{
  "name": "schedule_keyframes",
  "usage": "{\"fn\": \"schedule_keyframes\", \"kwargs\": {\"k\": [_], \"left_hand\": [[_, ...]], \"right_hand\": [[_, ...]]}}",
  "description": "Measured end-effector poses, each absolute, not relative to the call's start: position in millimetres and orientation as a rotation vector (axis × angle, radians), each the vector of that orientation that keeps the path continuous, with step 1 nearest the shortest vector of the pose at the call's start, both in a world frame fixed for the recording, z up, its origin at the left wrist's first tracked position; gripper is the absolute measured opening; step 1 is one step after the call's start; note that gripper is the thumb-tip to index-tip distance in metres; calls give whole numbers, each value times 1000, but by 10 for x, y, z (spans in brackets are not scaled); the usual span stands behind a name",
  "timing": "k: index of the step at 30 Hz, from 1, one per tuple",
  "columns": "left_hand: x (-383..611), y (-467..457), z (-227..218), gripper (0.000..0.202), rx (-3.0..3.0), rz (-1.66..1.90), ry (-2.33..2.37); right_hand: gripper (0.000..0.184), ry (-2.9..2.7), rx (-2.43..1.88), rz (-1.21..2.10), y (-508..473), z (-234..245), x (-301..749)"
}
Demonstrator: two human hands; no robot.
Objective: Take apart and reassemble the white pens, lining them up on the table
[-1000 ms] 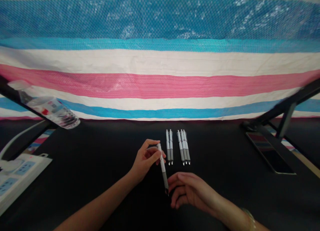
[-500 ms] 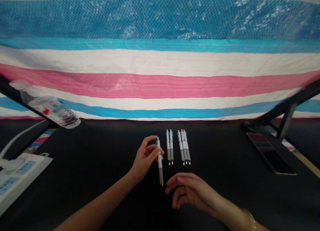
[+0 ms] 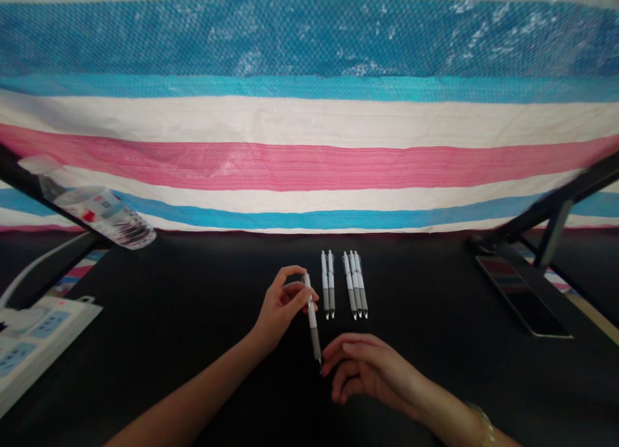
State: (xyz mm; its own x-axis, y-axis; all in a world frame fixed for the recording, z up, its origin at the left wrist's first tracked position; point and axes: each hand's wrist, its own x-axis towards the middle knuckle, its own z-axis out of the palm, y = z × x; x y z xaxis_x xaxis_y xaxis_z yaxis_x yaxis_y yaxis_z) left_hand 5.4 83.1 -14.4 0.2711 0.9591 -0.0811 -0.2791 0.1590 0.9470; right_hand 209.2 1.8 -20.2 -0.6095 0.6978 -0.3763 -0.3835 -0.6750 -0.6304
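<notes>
Pen (image 3: 313, 321) in left hand (image 3: 280, 305), just left of the pens laid out on the table (image 3: 193, 318); thumb and fingertips are closed in a pinch on the white upper half, near the clicker end; this grip seems chosen to leave the grey lower half and the tip free, slanting down toward the person; whether the tip touches the table cannot be told. Right hand (image 3: 360, 366) rests low, palm down, fingers loosely curled and grasping nothing; its index fingertip lies just beside the pen's tip, contact not clear; placed so, it looks ready to steady or meet that end. Beyond the hands: pair of pens (image 3: 327, 284) side by side, touching, and a group of three pens (image 3: 355, 284) just to the right, with a narrow gap between the two groups; all lie parallel with tips toward the person, which reads as deliberate ordering in sets, not a loose scatter. Bottle (image 3: 97, 208) lies tilted at far left, above a power strip (image 3: 33, 344) at the table's left edge; phone (image 3: 520, 295) lies flat at right beside the foot of a stand (image 3: 556, 215); striped sheet (image 3: 309, 131) hangs behind the table.
</notes>
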Motion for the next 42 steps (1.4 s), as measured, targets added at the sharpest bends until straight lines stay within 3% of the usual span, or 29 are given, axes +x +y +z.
{"fn": "schedule_keyframes", "kwargs": {"k": [9,16,23,42], "left_hand": [[54,831,-124,42,964,1065,881],[57,828,-97,57,931,1081,866],[62,813,-146,39,1023,1091,868],[90,1017,-26,38,1086,1064,1017]], "right_hand": [[30,-641,-830,2261,26,-169,2079],[31,-638,-839,2259,20,-181,2081],[30,-623,-838,2275,30,-167,2078],[28,-611,-843,2274,52,-170,2085]]}}
